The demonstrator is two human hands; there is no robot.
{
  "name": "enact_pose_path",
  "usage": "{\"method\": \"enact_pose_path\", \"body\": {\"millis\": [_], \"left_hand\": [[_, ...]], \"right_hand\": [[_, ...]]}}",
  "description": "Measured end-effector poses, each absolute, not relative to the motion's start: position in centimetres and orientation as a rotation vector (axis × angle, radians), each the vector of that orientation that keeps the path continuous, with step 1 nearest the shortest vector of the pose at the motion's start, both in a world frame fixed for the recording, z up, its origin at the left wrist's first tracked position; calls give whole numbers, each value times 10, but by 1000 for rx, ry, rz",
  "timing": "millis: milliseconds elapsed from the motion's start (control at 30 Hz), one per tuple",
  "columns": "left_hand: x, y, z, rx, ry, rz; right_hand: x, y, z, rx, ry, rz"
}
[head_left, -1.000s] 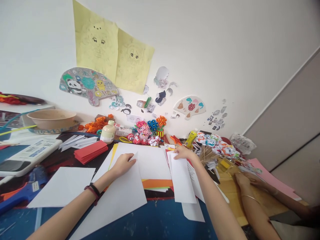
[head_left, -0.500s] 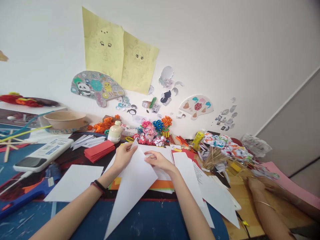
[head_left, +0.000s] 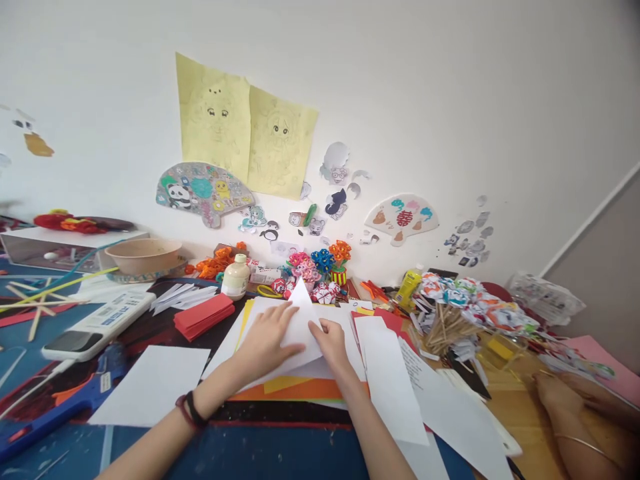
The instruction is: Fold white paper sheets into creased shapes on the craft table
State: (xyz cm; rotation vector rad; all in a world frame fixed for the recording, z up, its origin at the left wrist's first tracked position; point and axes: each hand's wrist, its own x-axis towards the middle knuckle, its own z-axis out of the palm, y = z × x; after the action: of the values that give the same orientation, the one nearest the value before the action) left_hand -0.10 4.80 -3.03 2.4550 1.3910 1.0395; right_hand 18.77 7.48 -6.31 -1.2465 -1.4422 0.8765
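Observation:
A folded sheet of white paper [head_left: 303,312], its pointed corner turned up toward the wall, lies between my hands over the paper stack. My left hand [head_left: 270,339] rests across its left side with the fingers spread and the thumb reaching right. At the right edge of the sheet, my right hand [head_left: 330,341] has its thumb and curled fingers closed on the paper. Part of the fold is hidden under my left hand. Beneath it are more white sheets and an orange sheet [head_left: 250,395].
A loose white sheet [head_left: 155,383] lies left, near a blue glue gun [head_left: 97,393] and a white power strip [head_left: 95,327]. Red paper strips [head_left: 204,317] and a glue bottle [head_left: 235,277] stand behind. At right, another person's hands [head_left: 560,393] rest on the wooden table.
The paper, held up with a long point hanging toward me, now lies lower on the stack. My left hand has gone from pinching its top to spreading over it. The view has tilted up.

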Motion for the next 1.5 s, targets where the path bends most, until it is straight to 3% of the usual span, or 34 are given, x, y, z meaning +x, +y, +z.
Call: {"method": "enact_pose_path", "body": {"millis": [100, 167, 567, 700, 933, 1167, 1367, 1500], "left_hand": [[8, 41, -46, 2626, 1338, 706], [8, 40, -51, 2648, 1344, 664], [4, 30, -32, 2291, 1760, 1128], [10, 29, -28, 1776, 1504, 1267], [9, 30, -23, 1352, 1214, 1237], [13, 22, -10, 1272, 1115, 1224], [-10, 30, -9, 1152, 1220, 1302], [-35, 37, -14, 1122, 1246, 1113]], "right_hand": [[191, 76, -62, -1237, -1422, 913], [192, 76, -62, -1222, -1415, 959], [177, 58, -47, -858, -1298, 1446], [162, 45, -43, -693, -1370, 1487], [160, 45, -39, -744, -1143, 1584], [157, 31, -28, -609, -1397, 1631], [180, 44, -34, -570, -939, 1541], [199, 58, -38, -598, -727, 1606]]}}
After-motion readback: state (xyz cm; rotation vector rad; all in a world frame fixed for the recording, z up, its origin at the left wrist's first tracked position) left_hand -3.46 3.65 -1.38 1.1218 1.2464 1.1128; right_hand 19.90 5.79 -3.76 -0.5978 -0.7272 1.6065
